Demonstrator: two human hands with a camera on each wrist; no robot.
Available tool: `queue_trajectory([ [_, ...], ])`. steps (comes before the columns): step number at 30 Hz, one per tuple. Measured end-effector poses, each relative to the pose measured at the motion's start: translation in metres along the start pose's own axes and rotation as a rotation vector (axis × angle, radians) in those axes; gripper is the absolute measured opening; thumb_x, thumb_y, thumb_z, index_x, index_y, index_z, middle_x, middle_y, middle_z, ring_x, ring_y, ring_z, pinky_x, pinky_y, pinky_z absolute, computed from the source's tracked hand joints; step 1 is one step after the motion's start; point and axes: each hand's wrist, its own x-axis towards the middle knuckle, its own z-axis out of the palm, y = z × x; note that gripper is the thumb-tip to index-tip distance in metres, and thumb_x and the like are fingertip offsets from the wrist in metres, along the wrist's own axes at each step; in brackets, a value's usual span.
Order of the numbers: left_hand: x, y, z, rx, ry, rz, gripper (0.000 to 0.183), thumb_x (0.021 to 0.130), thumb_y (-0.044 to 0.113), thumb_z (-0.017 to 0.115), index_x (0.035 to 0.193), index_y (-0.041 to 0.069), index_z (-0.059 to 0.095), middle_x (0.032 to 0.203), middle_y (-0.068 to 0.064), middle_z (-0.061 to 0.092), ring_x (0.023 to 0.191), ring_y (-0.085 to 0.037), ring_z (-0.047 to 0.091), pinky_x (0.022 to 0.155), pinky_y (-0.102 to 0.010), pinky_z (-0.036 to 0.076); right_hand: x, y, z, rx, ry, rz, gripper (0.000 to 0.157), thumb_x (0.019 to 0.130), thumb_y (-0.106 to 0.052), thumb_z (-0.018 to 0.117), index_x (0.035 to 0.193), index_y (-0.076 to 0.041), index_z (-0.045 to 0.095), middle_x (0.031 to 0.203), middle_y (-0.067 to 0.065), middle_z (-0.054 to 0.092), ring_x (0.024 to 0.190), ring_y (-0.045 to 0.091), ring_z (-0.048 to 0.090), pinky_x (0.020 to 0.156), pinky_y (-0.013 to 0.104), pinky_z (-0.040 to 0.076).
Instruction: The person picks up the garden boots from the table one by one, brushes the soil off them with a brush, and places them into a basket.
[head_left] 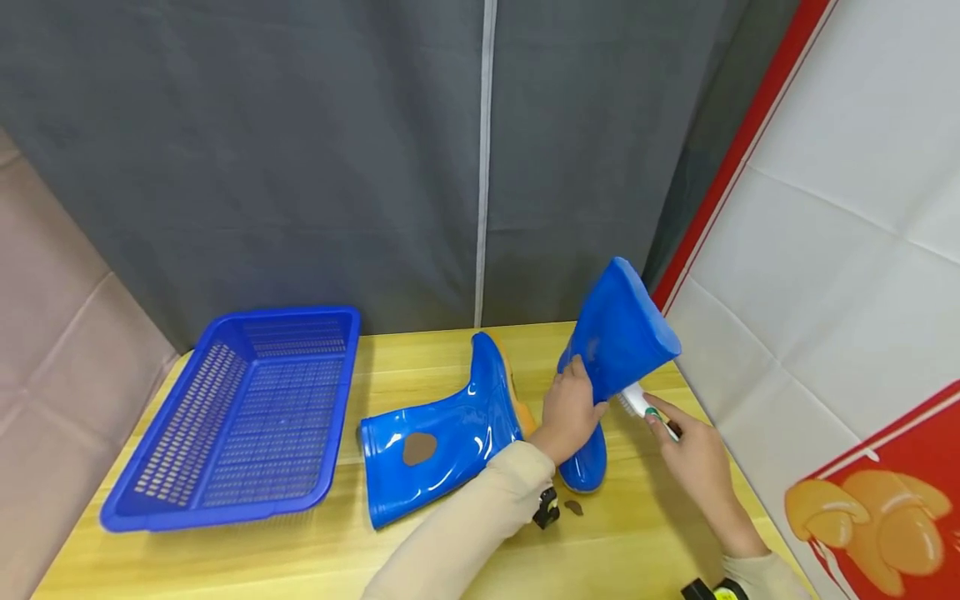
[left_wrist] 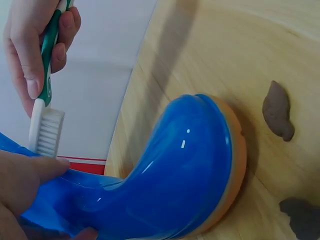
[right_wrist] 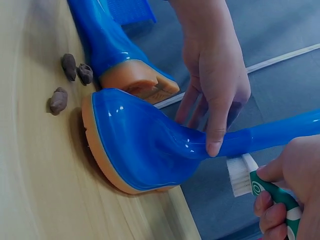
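Note:
A blue rubber boot [head_left: 622, 329] with an orange sole stands on the wooden table, its shaft leaning to the right. My left hand [head_left: 567, 408] grips it around the ankle, with the thumb across the shaft in the right wrist view. In my right hand [head_left: 697, 458] is a scrubbing brush [right_wrist: 272, 192] with a green and white handle and white bristles. The bristles [left_wrist: 50, 132] are close against the boot's shaft; whether they touch cannot be told. A second blue boot [head_left: 450, 429] lies on its side to the left, a brown patch [head_left: 419, 448] on its shaft.
Several brown lumps [right_wrist: 58, 100] lie on the table near the boots' soles. A blue plastic basket [head_left: 345, 400] sits at the left of the table [head_left: 390, 558]. Behind hangs a grey curtain [head_left: 300, 167]; a white and red wall panel [head_left: 825, 292] borders the right.

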Motion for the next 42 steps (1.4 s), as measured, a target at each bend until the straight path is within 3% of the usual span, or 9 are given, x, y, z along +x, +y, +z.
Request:
queue_trajectory([
  [6, 0.003, 0.003, 0.005, 0.148, -0.077, 0.013, 0.077, 0.092, 0.046, 0.066, 0.15, 0.004, 0.038, 0.15, -0.01, 0.052, 0.115, -0.02, 0.069, 0.085, -0.033, 0.061, -0.002, 0.003, 0.001, -0.003, 0.019, -0.005, 0.029, 0.096, -0.021, 0.065, 0.124, -0.016, 0.07, 0.053, -0.006, 0.032, 0.044, 0.004, 0.026, 0.04, 0.022, 0.024],
  [13, 0.0, -0.001, 0.018, 0.276, -0.008, 0.086, 0.057, 0.098, 0.035, 0.061, 0.145, 0.006, 0.048, 0.141, -0.003, 0.061, 0.074, -0.009, 0.074, 0.059, -0.02, 0.059, -0.006, 0.005, 0.008, -0.003, 0.026, -0.011, 0.029, 0.095, -0.02, 0.066, 0.123, -0.017, 0.071, 0.054, -0.006, 0.032, 0.046, 0.003, 0.026, 0.041, 0.022, 0.024],
  [16, 0.0, -0.007, 0.022, 0.235, 0.029, 0.091, 0.049, 0.098, 0.027, 0.061, 0.142, 0.007, 0.053, 0.133, -0.003, 0.067, 0.058, -0.008, 0.068, 0.047, -0.018, 0.052, -0.008, 0.005, 0.011, 0.002, 0.01, -0.007, 0.029, 0.096, -0.02, 0.065, 0.124, -0.016, 0.071, 0.055, -0.007, 0.031, 0.047, 0.003, 0.026, 0.041, 0.022, 0.025],
  [19, 0.0, -0.011, 0.023, 0.158, 0.05, 0.084, 0.046, 0.097, 0.024, 0.063, 0.139, 0.008, 0.057, 0.12, -0.004, 0.073, 0.055, -0.008, 0.067, 0.044, -0.017, 0.05, -0.009, 0.005, 0.013, 0.011, 0.004, 0.002, 0.028, 0.096, -0.019, 0.065, 0.123, -0.017, 0.071, 0.054, -0.007, 0.031, 0.046, 0.003, 0.026, 0.041, 0.022, 0.025],
  [22, 0.001, -0.015, 0.022, 0.069, 0.073, 0.069, 0.042, 0.097, 0.021, 0.064, 0.137, 0.008, 0.06, 0.113, -0.004, 0.076, 0.064, -0.01, 0.072, 0.05, -0.018, 0.055, -0.009, 0.005, 0.014, 0.015, 0.002, 0.005, 0.028, 0.095, -0.02, 0.066, 0.123, -0.018, 0.071, 0.054, -0.007, 0.03, 0.046, 0.003, 0.025, 0.041, 0.022, 0.025],
  [28, 0.005, -0.018, 0.014, -0.122, 0.097, 0.035, 0.037, 0.099, 0.017, 0.061, 0.134, 0.007, 0.062, 0.114, -0.007, 0.075, 0.083, -0.014, 0.076, 0.063, -0.022, 0.06, -0.007, 0.005, 0.014, 0.011, 0.0, 0.012, 0.029, 0.096, -0.021, 0.065, 0.125, -0.019, 0.07, 0.054, -0.006, 0.03, 0.045, 0.003, 0.024, 0.041, 0.022, 0.024],
  [34, 0.013, -0.017, -0.003, -0.18, 0.136, 0.02, 0.036, 0.1, 0.02, 0.059, 0.134, 0.009, 0.062, 0.118, -0.007, 0.074, 0.094, -0.017, 0.076, 0.075, -0.027, 0.062, -0.004, 0.003, 0.012, 0.021, 0.006, 0.022, 0.03, 0.097, -0.023, 0.064, 0.126, -0.02, 0.07, 0.055, -0.006, 0.03, 0.044, 0.003, 0.023, 0.04, 0.022, 0.024],
  [42, 0.021, -0.017, -0.035, -0.232, 0.198, 0.043, 0.037, 0.101, 0.019, 0.057, 0.137, 0.012, 0.06, 0.112, -0.006, 0.076, 0.097, -0.019, 0.075, 0.084, -0.031, 0.061, 0.0, 0.002, 0.01, 0.017, 0.021, 0.002, 0.029, 0.096, -0.021, 0.065, 0.125, -0.019, 0.071, 0.055, -0.005, 0.032, 0.045, 0.002, 0.024, 0.04, 0.021, 0.025],
])
